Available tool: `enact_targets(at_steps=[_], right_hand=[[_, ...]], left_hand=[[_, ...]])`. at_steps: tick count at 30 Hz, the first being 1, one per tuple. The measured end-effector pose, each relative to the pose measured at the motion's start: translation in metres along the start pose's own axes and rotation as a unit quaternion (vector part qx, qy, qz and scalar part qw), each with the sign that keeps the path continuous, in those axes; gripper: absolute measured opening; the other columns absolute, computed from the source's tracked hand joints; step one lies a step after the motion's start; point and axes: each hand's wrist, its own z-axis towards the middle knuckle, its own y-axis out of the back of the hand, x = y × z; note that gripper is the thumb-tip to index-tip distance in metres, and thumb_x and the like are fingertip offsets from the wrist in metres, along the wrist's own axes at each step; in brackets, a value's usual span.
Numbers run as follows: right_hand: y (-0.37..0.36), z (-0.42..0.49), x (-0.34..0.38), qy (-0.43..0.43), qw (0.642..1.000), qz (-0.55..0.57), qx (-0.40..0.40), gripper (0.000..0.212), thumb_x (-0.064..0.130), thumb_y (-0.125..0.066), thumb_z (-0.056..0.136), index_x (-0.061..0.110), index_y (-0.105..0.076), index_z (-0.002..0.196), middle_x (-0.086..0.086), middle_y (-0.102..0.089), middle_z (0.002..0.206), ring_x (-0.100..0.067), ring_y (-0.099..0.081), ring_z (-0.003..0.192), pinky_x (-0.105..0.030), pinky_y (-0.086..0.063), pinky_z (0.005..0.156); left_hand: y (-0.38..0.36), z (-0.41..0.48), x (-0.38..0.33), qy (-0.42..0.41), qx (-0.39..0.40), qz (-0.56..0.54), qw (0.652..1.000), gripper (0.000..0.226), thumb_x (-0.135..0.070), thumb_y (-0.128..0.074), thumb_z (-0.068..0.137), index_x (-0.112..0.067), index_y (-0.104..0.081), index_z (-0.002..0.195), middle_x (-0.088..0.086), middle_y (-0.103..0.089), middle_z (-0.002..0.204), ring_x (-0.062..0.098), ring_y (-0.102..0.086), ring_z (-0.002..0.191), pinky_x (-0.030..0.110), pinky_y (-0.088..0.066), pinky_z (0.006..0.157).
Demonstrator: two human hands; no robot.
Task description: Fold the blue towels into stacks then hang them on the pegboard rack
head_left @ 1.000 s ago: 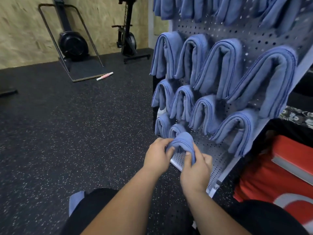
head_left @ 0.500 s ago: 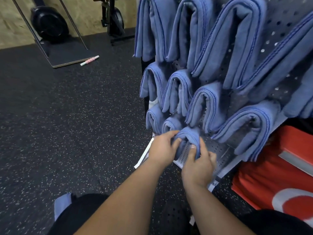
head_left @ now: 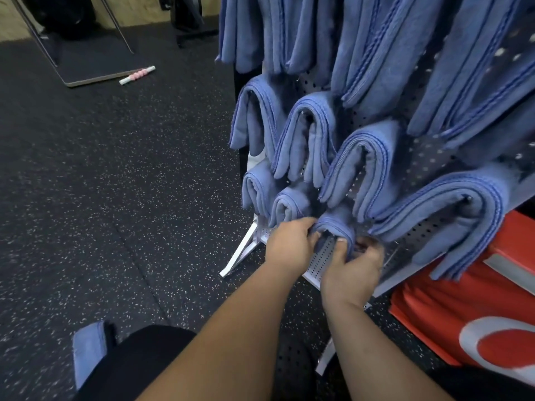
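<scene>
At the rack's lowest row, a folded towel point(head_left: 335, 224) arches over a peg that is hidden under the cloth, third from the left in that row and just beside a smaller hung towel point(head_left: 286, 208). The left grip point(head_left: 289, 247) pinches the towel's left leg, thumb in front and fingers curled against the cloth. The right grip point(head_left: 351, 270) clasps the right leg, its thumb point(head_left: 341, 246) pressed on the front face and the other fingers curled round behind. Both legs hang against the bare perforated panel of the rack point(head_left: 321, 260). Above and to the right, more blue towels point(head_left: 309, 134) drape over pegs in rows, the nearer ones looking larger; one black peg tip point(head_left: 468, 199) shows inside the fold of the big towel on the right. The rack's white foot point(head_left: 240, 256) stands on the speckled black floor point(head_left: 115, 198). A red bag point(head_left: 463, 299) with a white mark sits behind the rack's lower right edge. Another folded towel point(head_left: 88, 351) lies on the floor by the person's dark-clad knee. Far off, a pink and white roller point(head_left: 137, 75) lies touching the edge of a dark platform point(head_left: 86, 65).
</scene>
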Motion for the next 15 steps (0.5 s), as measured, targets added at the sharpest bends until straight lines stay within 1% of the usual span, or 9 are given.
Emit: enact_targets(at_steps=[2, 3, 5, 7, 10, 12, 13, 15], right_hand=[[-0.002, 0.002, -0.002, 0.015, 1.000, -0.023, 0.008, 0.039, 0.049, -0.058, 0.093, 0.022, -0.054, 0.122, -0.009, -0.059, 0.128, -0.040, -0.064, 0.112, -0.058, -0.053, 0.096], [-0.002, 0.004, -0.005, 0.023, 0.999, -0.032, 0.015, 0.041, 0.050, -0.057, 0.093, 0.021, -0.055, 0.122, -0.009, -0.059, 0.130, -0.040, -0.064, 0.113, -0.058, -0.053, 0.096], [-0.003, 0.007, -0.008, 0.027, 0.998, -0.050, 0.032, 0.036, 0.046, -0.061, 0.096, 0.021, -0.059, 0.122, -0.008, -0.062, 0.127, -0.036, -0.063, 0.114, -0.054, -0.052, 0.097], [-0.002, 0.007, -0.010, 0.025, 0.997, -0.064, 0.040, 0.032, 0.042, -0.066, 0.098, 0.024, -0.062, 0.123, -0.004, -0.065, 0.124, -0.031, -0.063, 0.114, -0.051, -0.052, 0.096], [0.003, 0.001, -0.012, 0.016, 0.995, -0.075, 0.066, 0.036, 0.040, -0.066, 0.100, 0.021, -0.063, 0.131, -0.003, -0.067, 0.128, -0.029, -0.062, 0.114, -0.044, -0.050, 0.094], [0.006, -0.004, -0.016, 0.011, 0.990, -0.100, 0.097, 0.038, 0.038, -0.064, 0.101, 0.021, -0.060, 0.135, -0.005, -0.067, 0.131, -0.032, -0.061, 0.117, -0.043, -0.048, 0.094], [0.007, -0.007, -0.019, 0.007, 0.986, -0.115, 0.121, 0.042, 0.039, -0.064, 0.102, 0.022, -0.058, 0.139, -0.006, -0.067, 0.134, -0.033, -0.059, 0.121, -0.045, -0.049, 0.096], [0.011, -0.014, -0.023, -0.006, 0.972, -0.148, 0.181, 0.053, 0.041, -0.063, 0.102, 0.023, -0.049, 0.150, -0.006, -0.062, 0.145, -0.035, -0.055, 0.131, -0.047, -0.047, 0.101]], left_hand=[[-0.003, -0.001, 0.000, 0.002, 0.027, 0.032, 0.999, 0.014, -0.038, -0.059, 0.102, -0.028, -0.068, 0.105, 0.001, -0.074, 0.089, 0.034, -0.067, 0.088, 0.041, -0.054, 0.071], [-0.003, -0.001, -0.001, 0.005, 0.036, 0.043, 0.998, 0.014, -0.038, -0.059, 0.102, -0.028, -0.069, 0.105, 0.002, -0.074, 0.089, 0.034, -0.067, 0.088, 0.040, -0.053, 0.070], [-0.004, -0.002, -0.001, 0.010, 0.044, 0.052, 0.998, 0.014, -0.039, -0.060, 0.102, -0.029, -0.070, 0.105, 0.002, -0.073, 0.089, 0.033, -0.066, 0.087, 0.039, -0.053, 0.070], [-0.004, -0.004, -0.001, 0.013, 0.059, 0.044, 0.997, 0.014, -0.039, -0.061, 0.102, -0.028, -0.069, 0.103, 0.000, -0.073, 0.089, 0.032, -0.066, 0.087, 0.042, -0.056, 0.075], [-0.003, -0.007, 0.007, 0.027, 0.108, 0.026, 0.993, 0.010, -0.035, -0.064, 0.103, -0.026, -0.065, 0.101, -0.001, -0.075, 0.100, 0.030, -0.066, 0.094, 0.045, -0.058, 0.084], [0.001, -0.011, 0.013, 0.037, 0.135, 0.040, 0.989, 0.011, -0.031, -0.065, 0.103, -0.025, -0.068, 0.112, -0.001, -0.076, 0.109, 0.029, -0.068, 0.101, 0.046, -0.058, 0.090], [0.003, -0.014, 0.017, 0.043, 0.146, 0.062, 0.986, 0.019, -0.030, -0.065, 0.103, -0.027, -0.068, 0.121, 0.000, -0.075, 0.115, 0.029, -0.068, 0.106, 0.046, -0.058, 0.094], [0.010, -0.023, 0.020, 0.068, 0.169, 0.126, 0.975, 0.036, -0.033, -0.066, 0.103, -0.033, -0.064, 0.138, 0.002, -0.070, 0.128, 0.030, -0.066, 0.118, 0.044, -0.056, 0.099]])
